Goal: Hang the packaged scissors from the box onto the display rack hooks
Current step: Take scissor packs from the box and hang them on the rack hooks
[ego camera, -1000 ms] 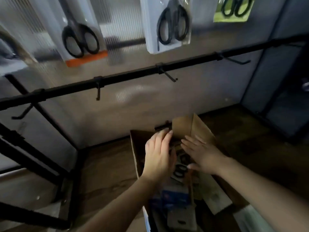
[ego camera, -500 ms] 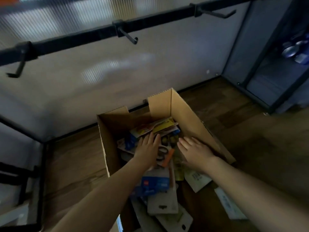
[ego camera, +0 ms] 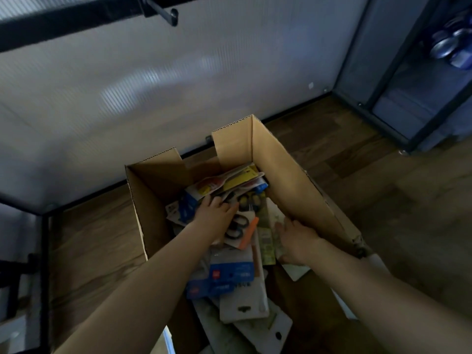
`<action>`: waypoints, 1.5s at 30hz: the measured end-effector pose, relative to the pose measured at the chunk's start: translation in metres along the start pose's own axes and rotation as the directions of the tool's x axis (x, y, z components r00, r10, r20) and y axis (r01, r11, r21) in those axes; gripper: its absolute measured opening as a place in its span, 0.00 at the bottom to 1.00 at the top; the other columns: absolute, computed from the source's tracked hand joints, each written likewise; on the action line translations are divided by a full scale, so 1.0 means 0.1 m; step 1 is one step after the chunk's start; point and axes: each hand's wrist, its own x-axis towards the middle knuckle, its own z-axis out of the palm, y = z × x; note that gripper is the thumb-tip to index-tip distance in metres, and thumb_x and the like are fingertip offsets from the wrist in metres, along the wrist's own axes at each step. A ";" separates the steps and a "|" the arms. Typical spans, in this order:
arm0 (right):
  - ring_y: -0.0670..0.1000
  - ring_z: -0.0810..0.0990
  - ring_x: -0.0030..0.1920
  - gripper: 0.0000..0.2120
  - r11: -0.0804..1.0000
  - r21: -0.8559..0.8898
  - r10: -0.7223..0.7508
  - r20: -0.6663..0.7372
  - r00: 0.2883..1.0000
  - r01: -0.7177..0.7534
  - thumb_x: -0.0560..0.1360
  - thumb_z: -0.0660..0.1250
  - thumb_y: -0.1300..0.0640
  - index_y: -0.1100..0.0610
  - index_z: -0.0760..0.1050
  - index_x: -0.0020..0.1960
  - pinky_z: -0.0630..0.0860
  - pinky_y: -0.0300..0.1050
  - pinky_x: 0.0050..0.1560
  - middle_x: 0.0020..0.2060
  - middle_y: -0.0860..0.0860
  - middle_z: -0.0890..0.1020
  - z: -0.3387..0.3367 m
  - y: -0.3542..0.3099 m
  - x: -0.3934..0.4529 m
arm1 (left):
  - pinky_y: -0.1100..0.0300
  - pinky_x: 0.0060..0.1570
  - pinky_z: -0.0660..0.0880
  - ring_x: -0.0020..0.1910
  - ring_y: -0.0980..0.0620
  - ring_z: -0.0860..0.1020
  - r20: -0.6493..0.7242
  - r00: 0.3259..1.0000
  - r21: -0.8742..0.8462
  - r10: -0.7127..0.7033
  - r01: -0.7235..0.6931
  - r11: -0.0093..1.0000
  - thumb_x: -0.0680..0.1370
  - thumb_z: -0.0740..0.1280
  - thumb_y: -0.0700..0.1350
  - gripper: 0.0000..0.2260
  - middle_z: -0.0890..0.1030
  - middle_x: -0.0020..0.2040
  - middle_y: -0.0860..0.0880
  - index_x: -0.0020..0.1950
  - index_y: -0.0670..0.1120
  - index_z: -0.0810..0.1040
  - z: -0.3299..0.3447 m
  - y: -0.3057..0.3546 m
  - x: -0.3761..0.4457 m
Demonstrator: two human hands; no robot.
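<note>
Progress: brown cardboard box (ego camera: 286, 180) full of packaged scissors; black rack hook (ego camera: 163, 12) bare.
Left hand (ego camera: 214, 215) grip: closing on orange-edged scissors pack (ego camera: 242, 231).
Right hand (ego camera: 296, 241) grip: flat, holding nothing.

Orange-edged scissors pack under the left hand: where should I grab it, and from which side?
Probably the orange-trimmed end of the scissors pack, pinched from the right. That corner lies exposed atop the pile, while the left hand covers its far end and other packs crowd it.
</note>
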 end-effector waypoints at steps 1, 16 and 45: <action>0.62 0.56 0.73 0.41 1.000 0.016 0.022 0.001 1.000 -0.022 0.76 0.66 0.45 0.55 0.44 0.77 0.67 0.55 0.67 0.75 0.61 0.49 0.02 -0.02 0.01 | 0.48 0.71 0.53 0.70 0.41 0.57 -0.034 0.999 0.049 0.000 0.002 0.999 0.74 0.67 0.51 0.41 0.60 0.73 0.45 0.77 0.44 0.44 -0.01 0.01 -0.02; 0.66 0.53 0.73 0.42 0.968 0.128 0.212 0.038 0.977 -0.215 0.75 0.65 0.53 0.59 0.41 0.77 0.61 0.54 0.71 0.74 0.68 0.44 0.11 -0.29 -0.03 | 0.46 0.68 0.59 0.71 0.39 0.58 0.071 0.997 -0.166 -0.018 0.029 0.986 0.77 0.65 0.50 0.33 0.58 0.75 0.45 0.76 0.45 0.52 0.06 0.20 -0.17; 0.54 0.75 0.59 0.13 0.955 0.199 0.249 -0.149 0.957 -0.218 0.79 0.57 0.64 0.60 0.71 0.63 0.72 0.44 0.48 0.60 0.55 0.74 -0.06 -0.39 -0.46 | 0.56 0.57 0.70 0.65 0.43 0.70 0.423 0.612 -0.869 -0.668 0.482 -0.110 0.72 0.73 0.51 0.39 0.66 0.69 0.39 0.73 0.39 0.55 0.13 0.07 -0.32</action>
